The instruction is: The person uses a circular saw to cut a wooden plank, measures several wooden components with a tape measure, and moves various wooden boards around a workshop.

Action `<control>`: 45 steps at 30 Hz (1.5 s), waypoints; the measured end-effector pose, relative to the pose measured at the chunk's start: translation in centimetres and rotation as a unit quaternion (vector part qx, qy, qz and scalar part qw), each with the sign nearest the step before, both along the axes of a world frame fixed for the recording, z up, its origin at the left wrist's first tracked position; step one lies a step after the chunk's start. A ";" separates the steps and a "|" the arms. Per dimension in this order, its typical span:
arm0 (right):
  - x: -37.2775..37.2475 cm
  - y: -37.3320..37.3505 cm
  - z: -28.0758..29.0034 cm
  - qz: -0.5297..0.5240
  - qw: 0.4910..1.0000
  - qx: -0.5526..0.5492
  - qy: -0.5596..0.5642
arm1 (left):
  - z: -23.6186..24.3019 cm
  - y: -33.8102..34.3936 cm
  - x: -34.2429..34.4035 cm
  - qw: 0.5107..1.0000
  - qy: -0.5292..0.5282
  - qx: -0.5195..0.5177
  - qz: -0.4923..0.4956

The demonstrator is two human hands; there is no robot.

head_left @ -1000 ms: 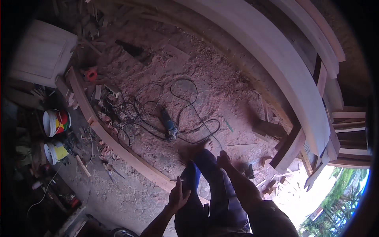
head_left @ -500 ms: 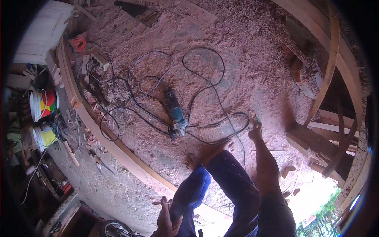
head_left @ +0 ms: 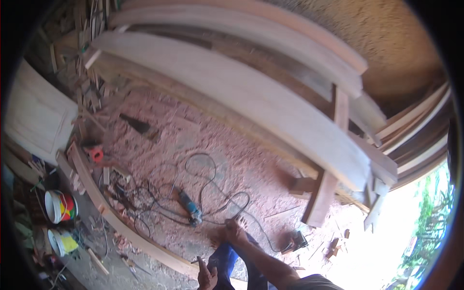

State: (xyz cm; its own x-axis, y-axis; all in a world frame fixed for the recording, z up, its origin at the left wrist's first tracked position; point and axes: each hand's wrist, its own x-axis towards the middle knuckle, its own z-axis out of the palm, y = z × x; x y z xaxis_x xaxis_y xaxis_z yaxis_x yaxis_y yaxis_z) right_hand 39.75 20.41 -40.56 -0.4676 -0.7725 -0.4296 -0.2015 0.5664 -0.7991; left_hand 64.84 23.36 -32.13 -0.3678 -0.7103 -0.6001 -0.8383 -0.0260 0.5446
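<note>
My left hand (head_left: 207,275) is at the bottom middle, in front of my blue-trousered legs (head_left: 224,261), closed on a thin short stick (head_left: 195,261). My right hand (head_left: 235,228) reaches up beside my bare feet (head_left: 215,237), its fingers blurred and closed on something I cannot make out. Just up and left of that hand, a blue and black angle grinder (head_left: 192,210) lies on the dusty, shaving-strewn floor among looped black cables (head_left: 210,162).
Long curved timber boards (head_left: 241,96) rest across the upper right on wooden supports (head_left: 316,198). A pale panel (head_left: 36,111), a long beam (head_left: 121,224), a hand saw (head_left: 137,125), offcuts and two buckets (head_left: 60,205) occupy the left. Bright daylight and greenery show at the lower right.
The view has swung up to the boards since half a second ago. My right hand has moved left and inward over my legs; the small green object seen in it is no longer visible.
</note>
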 end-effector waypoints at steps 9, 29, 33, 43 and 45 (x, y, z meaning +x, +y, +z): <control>-5.6 4.3 34.9 0.022 0.992 -0.123 -0.011 | 22.0 -13.0 -14.3 0.939 0.325 -0.068 0.092; -26.0 -1.5 41.5 0.037 0.921 -0.098 0.374 | 52.2 -12.9 -23.8 0.743 0.636 -0.204 -0.039; -31.7 -3.6 39.6 0.085 0.895 0.119 0.420 | 45.3 -13.4 -20.6 0.840 0.519 -0.153 0.042; -36.0 -8.1 40.3 0.138 0.867 0.241 0.415 | 37.4 -13.9 -10.2 0.893 0.391 -0.117 0.191; -36.4 -8.0 39.9 0.126 0.868 0.225 0.425 | 35.9 -14.6 -9.8 0.879 0.409 -0.147 0.194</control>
